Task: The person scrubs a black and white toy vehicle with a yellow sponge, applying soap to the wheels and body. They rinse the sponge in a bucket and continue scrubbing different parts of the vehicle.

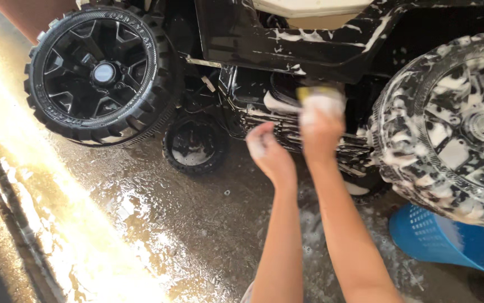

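A black ride-on toy car [309, 39] lies on its side on wet concrete, its underside streaked with white foam. My right hand [320, 123] presses a soapy yellow sponge [318, 95] against the underside between the wheels. My left hand [270, 151] hangs just left of it, fingers curled and foamy, holding nothing that I can see. The wheel on the right [450, 123] is covered in suds. The big wheel on the left [101, 73] is clean black plastic.
A small black wheel [194, 143] sits low behind the big left one. A blue perforated plastic basket [450, 241] stands at the lower right. The concrete floor [169, 224] is wet and sudsy, with bright sun glare and a drain channel [6, 196] along the left.
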